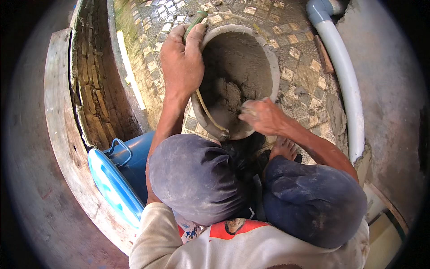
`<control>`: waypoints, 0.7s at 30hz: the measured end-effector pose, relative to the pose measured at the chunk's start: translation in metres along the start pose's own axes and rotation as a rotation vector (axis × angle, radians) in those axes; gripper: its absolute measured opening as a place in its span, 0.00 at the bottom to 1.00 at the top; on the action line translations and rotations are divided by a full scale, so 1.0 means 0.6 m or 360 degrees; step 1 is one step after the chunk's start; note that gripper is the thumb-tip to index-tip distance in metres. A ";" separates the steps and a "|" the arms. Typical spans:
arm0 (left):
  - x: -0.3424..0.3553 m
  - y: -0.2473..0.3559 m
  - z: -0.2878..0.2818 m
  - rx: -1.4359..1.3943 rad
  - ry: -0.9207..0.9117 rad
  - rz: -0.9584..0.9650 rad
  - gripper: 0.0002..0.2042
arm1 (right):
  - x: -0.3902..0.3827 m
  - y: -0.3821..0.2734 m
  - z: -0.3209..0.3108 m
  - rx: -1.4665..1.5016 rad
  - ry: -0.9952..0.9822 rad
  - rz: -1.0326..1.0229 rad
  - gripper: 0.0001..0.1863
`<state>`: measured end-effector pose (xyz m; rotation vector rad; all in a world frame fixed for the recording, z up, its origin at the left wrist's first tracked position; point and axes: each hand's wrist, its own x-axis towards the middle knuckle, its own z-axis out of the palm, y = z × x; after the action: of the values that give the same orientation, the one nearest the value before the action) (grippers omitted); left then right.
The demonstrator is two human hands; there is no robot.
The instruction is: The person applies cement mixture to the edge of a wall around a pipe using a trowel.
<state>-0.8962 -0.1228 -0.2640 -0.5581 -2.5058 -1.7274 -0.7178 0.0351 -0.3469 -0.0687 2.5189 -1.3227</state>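
Observation:
My left hand [181, 65] is closed round the green grip [199, 17] of a round grey bucket [271, 71], at its upper left rim. The bucket's thin curved handle lies along its left side. Inside, a lump of wet grey mortar [227, 92] sits in the middle. My right hand [262, 115] has its fingers curled at the lower right of the bucket's inside, beside the mortar; what it holds, if anything, is hidden.
A blue bucket [134, 150] lies at the lower left beside wooden planks [62, 89]. A grey pipe [342, 71] runs down the right. Mosaic tiles [293, 54] cover the floor around the bucket. My knees and bare foot [284, 148] are just below it.

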 end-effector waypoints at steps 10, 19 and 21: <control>0.019 -0.007 -0.014 -0.0074 0.0083 -0.0061 0.17 | -0.032 -0.015 -0.016 0.0163 0.0292 -0.0210 0.18; 0.038 -0.054 -0.040 -0.0084 0.0056 -0.0208 0.21 | -0.051 0.000 -0.065 0.0168 0.0346 -0.0221 0.21; 0.035 -0.031 -0.042 -0.0058 0.0081 -0.0224 0.21 | -0.075 -0.008 -0.088 0.0219 0.0284 -0.0151 0.20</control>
<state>-0.9258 -0.1460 -0.2665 -0.3426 -2.5395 -1.8119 -0.6903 0.0827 -0.3042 -0.0431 2.5895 -1.6018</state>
